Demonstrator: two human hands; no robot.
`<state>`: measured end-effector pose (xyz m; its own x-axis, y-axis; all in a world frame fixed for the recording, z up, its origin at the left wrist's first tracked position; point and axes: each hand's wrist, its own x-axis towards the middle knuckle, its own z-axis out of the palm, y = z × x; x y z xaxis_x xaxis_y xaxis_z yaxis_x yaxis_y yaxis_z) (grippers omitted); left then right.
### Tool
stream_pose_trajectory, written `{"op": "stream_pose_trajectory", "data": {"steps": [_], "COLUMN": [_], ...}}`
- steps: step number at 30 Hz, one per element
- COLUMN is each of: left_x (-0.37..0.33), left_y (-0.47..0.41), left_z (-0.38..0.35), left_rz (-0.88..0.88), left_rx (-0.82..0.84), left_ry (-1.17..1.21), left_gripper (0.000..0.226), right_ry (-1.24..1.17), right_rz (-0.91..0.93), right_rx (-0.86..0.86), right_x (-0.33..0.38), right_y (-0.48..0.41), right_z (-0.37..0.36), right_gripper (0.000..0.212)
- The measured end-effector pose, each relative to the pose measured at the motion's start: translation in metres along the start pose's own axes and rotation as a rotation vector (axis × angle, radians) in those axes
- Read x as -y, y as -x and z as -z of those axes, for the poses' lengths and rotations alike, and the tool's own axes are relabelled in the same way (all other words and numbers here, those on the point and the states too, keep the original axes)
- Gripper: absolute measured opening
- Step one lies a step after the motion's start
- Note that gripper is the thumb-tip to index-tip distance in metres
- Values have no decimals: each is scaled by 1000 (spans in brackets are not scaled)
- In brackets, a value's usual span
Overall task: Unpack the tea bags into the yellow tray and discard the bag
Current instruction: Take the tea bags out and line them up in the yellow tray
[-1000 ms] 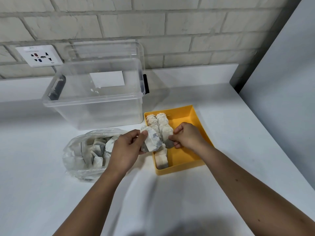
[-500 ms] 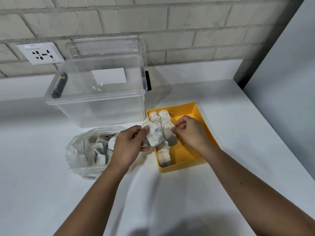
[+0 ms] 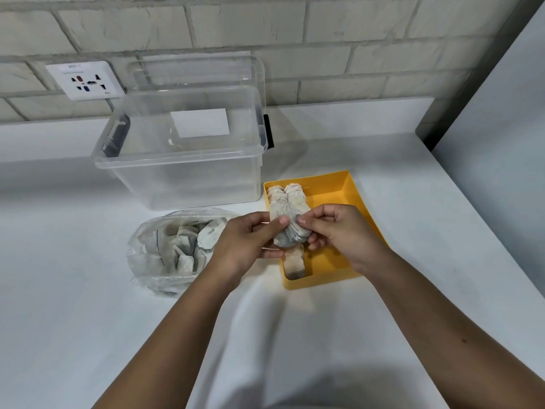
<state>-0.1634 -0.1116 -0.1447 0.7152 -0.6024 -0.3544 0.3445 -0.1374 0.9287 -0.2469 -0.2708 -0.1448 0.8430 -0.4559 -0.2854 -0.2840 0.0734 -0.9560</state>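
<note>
A yellow tray sits on the white counter right of centre, with a row of white tea bags along its left side. My left hand and my right hand both pinch one bunch of tea bags just above the tray's left part. A clear plastic bag with several tea bags inside lies open on the counter to the left of my left hand.
A clear plastic storage box stands behind the bag, its lid leaning on the brick wall. A wall socket is at the back left. A grey panel borders the counter on the right.
My left hand has brought its tea bags to the right, over the tray, and my right hand now pinches the same bunch. The view has tilted slightly.
</note>
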Motion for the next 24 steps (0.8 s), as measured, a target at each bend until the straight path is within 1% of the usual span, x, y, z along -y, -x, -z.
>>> {"op": "stream_pose_trajectory", "data": {"steps": [4, 9, 12, 14, 16, 17, 20, 22, 24], "left_x": [0, -1, 0, 2, 5, 7, 11, 12, 11], "left_y": [3, 1, 0, 0, -1, -1, -2, -3, -3], "left_z": [1, 2, 4, 7, 10, 11, 11, 9, 8], "left_rz": [8, 10, 18, 22, 26, 30, 41, 41, 36], "left_rx": [34, 15, -5, -30, -63, -75, -94, -102, -109], "left_ry": [26, 53, 65, 65, 75, 81, 77, 70, 66], "left_gripper": [20, 15, 16, 19, 21, 21, 20, 16, 13], "right_ry": [-74, -244, -267, -169, 43, 141, 319, 365, 376], "right_rz": [-50, -115, -74, 1, 62, 59, -46, -107, -134], "right_rx": [17, 49, 22, -56, -154, -176, -112, -70, -66], "right_x": [-2, 0, 0, -1, -5, -8, -23, -31, -34], "right_y": [0, -3, -5, -9, -15, -18, -25, -29, -32], "right_z": [0, -2, 5, 18, 31, 36, 38, 34, 29], "right_gripper": [16, 8, 8, 10, 12, 12, 10, 12, 15]}}
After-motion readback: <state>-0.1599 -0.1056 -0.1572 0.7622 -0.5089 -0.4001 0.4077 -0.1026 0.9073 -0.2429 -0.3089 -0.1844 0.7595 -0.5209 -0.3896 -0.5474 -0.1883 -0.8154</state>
